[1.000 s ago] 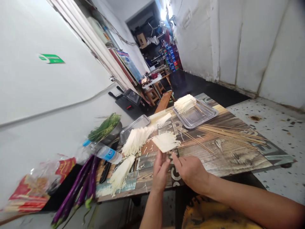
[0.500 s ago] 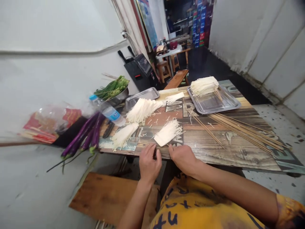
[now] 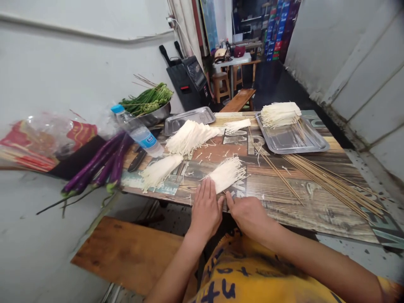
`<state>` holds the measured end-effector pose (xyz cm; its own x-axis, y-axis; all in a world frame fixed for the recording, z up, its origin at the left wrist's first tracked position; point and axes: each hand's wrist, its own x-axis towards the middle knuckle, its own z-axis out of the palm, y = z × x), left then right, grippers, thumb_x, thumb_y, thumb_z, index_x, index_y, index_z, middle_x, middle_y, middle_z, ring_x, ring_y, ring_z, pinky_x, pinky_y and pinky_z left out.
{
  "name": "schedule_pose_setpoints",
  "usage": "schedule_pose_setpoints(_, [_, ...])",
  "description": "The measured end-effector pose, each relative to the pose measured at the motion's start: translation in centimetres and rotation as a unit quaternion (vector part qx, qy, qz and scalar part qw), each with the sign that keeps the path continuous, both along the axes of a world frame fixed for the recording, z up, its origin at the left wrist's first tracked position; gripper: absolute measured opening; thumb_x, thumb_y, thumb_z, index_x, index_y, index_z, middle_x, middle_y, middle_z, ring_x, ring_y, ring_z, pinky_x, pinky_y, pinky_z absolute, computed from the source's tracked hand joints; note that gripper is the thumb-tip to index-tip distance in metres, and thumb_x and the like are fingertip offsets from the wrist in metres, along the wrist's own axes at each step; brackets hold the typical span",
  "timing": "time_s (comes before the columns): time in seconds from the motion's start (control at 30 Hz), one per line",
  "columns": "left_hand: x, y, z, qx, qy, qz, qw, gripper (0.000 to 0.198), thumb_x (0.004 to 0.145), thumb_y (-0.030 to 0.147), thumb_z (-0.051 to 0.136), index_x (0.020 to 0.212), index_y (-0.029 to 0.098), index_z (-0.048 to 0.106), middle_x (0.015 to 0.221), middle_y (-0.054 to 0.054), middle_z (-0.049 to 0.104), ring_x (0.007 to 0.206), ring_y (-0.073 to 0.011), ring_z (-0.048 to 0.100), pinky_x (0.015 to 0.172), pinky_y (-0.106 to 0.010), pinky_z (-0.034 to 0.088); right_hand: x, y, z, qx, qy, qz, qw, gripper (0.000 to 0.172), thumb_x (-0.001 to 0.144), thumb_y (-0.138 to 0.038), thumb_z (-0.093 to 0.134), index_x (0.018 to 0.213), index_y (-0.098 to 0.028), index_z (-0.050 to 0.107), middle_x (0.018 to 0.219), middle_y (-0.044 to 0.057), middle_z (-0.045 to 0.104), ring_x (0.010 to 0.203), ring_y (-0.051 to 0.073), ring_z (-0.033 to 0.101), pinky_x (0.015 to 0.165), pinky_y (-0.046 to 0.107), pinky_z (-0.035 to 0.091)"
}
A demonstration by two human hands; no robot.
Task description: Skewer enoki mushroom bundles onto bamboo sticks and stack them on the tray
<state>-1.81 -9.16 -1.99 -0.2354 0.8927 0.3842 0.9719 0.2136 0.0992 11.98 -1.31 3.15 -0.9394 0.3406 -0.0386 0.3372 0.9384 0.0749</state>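
Observation:
My left hand (image 3: 206, 206) lies flat with its fingers stretched out on the printed table top (image 3: 284, 200), fingertips against the cut end of a small fanned bundle of white enoki mushrooms (image 3: 227, 173). My right hand (image 3: 249, 215) rests just right of it at the table's near edge. One digit reaches toward the bundle's base and the other fingers are tucked under, out of sight. Loose bamboo skewers (image 3: 328, 179) lie to the right of the bundle.
More enoki bundles (image 3: 189, 136) lie further back on the left. A steel tray (image 3: 315, 146) holds skewered enoki (image 3: 279, 113). At the left are an empty tray (image 3: 189, 118), a water bottle (image 3: 139, 134), purple eggplants (image 3: 97, 166), a knife (image 3: 136, 160) and a bowl of greens (image 3: 148, 101). A wooden bench (image 3: 126, 252) stands below.
The view has swung down and left. My left hand went from curled at the table edge to flat against the bundle's end, and my right hand stayed beside it.

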Motion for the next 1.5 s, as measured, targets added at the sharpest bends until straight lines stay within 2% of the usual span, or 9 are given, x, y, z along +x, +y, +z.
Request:
schedule_pose_setpoints(0.27, [-0.4,0.6,-0.1,-0.008,-0.047,0.002,0.999,0.045,0.095,0.02,0.033,0.134,0.001,0.045,0.139,-0.025,0.048,0.135,-0.0309,0.04,0.11,-0.052,0.032,1.1,-0.1,-0.1,-0.001,0.007,0.023,1.0,0.051,0.08,0.0,0.049,0.13,0.002,0.049,0.073,0.012,0.07,0.059,0.019,0.064,0.046,0.028,0.04])
schedule_pose_setpoints(0.43, [-0.4,0.6,0.0,0.002,-0.049,0.004,0.999,0.042,0.095,0.019,0.035,0.133,0.005,0.047,0.138,-0.023,0.05,0.134,-0.0297,0.042,0.11,-0.05,0.033,2.1,-0.5,-0.7,0.018,-0.001,0.035,0.999,0.048,0.08,-0.002,0.05,0.128,0.001,0.053,0.073,0.01,0.069,0.058,0.018,0.063,0.043,0.029,0.033])
schedule_pose_setpoints(0.6, [-0.5,0.5,-0.1,0.011,-0.043,0.0,0.999,0.042,0.095,0.019,0.037,0.133,0.006,0.047,0.138,-0.022,0.051,0.133,-0.0301,0.043,0.109,-0.05,0.035,3.8,-0.8,-1.2,0.033,0.015,0.04,0.999,0.051,0.074,0.0,0.054,0.125,-0.001,0.056,0.066,0.006,0.067,0.052,0.016,0.059,0.042,0.031,0.024])
schedule_pose_setpoints(0.77, [-0.5,0.4,-0.1,0.024,-0.043,-0.005,0.999,0.041,0.095,0.019,0.038,0.133,0.007,0.047,0.137,-0.023,0.051,0.133,-0.0311,0.043,0.108,-0.051,0.036,4.5,-0.3,-0.7,0.026,0.033,0.046,0.998,0.049,0.074,-0.005,0.057,0.123,-0.002,0.057,0.065,0.007,0.067,0.051,0.015,0.058,0.042,0.032,0.018])
schedule_pose_setpoints(0.9, [-0.5,0.3,0.1,0.022,-0.054,-0.01,0.998,0.041,0.096,0.021,0.039,0.134,0.008,0.046,0.14,-0.024,0.047,0.134,-0.0323,0.041,0.106,-0.051,0.039,4.3,0.3,0.1,0.0,-0.006,0.041,0.999,0.049,0.077,-0.009,0.057,0.125,-0.002,0.056,0.064,0.007,0.067,0.048,0.016,0.057,0.041,0.033,0.013])
schedule_pose_setpoints(1.03, [-0.5,0.2,0.2,0.024,-0.066,-0.008,0.997,0.041,0.096,0.022,0.04,0.134,0.009,0.046,0.142,-0.023,0.046,0.135,-0.0332,0.039,0.105,-0.051,0.04,3.4,0.3,0.7,-0.031,-0.046,0.004,0.998,0.053,0.078,-0.009,0.056,0.13,-0.006,0.052,0.065,0.007,0.068,0.049,0.016,0.059,0.041,0.032,0.015])
schedule_pose_setpoints(1.17, [-0.4,0.1,0.3,0.032,-0.075,-0.009,0.997,0.041,0.096,0.023,0.041,0.134,0.011,0.046,0.141,-0.021,0.047,0.136,-0.0324,0.039,0.107,-0.052,0.037,1.8,0.2,0.8,-0.05,-0.042,-0.037,0.997,0.054,0.08,-0.008,0.052,0.134,-0.008,0.049,0.068,0.008,0.069,0.055,0.017,0.063,0.043,0.03,0.02])
schedule_pose_setpoints(1.3, [-0.4,0.1,0.4,0.018,-0.091,-0.002,0.996,0.042,0.096,0.024,0.04,0.134,0.008,0.046,0.144,-0.024,0.043,0.136,-0.0327,0.038,0.108,-0.051,0.037,1.1,0.4,0.7,-0.067,-0.042,-0.024,0.997,0.053,0.083,-0.008,0.05,0.136,-0.007,0.047,0.071,0.01,0.07,0.058,0.018,0.063,0.044,0.029,0.024])
schedule_pose_setpoints(1.5, [-0.4,0.2,0.2,0.033,-0.096,-0.005,0.995,0.041,0.096,0.024,0.04,0.136,0.012,0.045,0.143,-0.022,0.045,0.136,-0.032,0.038,0.107,-0.052,0.038,1.8,0.6,0.5,-0.056,-0.037,-0.001,0.998,0.053,0.083,-0.011,0.05,0.135,-0.006,0.049,0.069,0.01,0.069,0.058,0.019,0.063,0.044,0.03,0.024])
